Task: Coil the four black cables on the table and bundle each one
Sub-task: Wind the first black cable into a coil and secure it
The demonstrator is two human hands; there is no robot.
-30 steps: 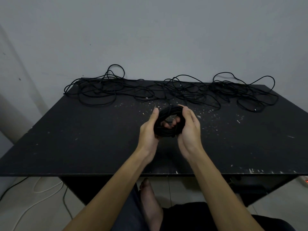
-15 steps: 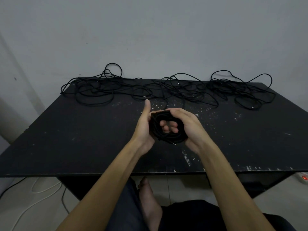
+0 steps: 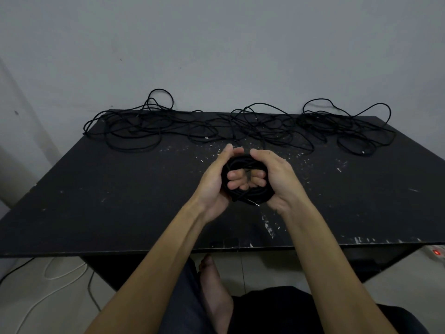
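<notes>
A coiled black cable [image 3: 250, 196] forms a small ring above the middle of the black table [image 3: 120, 201]. My left hand [image 3: 216, 179] grips its left side and my right hand [image 3: 279, 179] grips its right side, fingers of both curled through the ring's hole. A thin metal plug tip [image 3: 255, 203] sticks out at the coil's lower edge. Loose black cables lie tangled along the table's far edge: one heap at the left [image 3: 130, 131], one in the middle [image 3: 260, 128], one at the right [image 3: 349, 131].
A grey wall stands right behind the table. White specks and scratches mark the tabletop. On the floor lie a white cord [image 3: 55, 273] at the left and a power strip with a red light [image 3: 436, 252] at the right. My bare foot [image 3: 214, 285] is under the table.
The coil has come a little nearer and lower over the table. My right hand has turned over it, and both hands now have fingers curled through the ring.
</notes>
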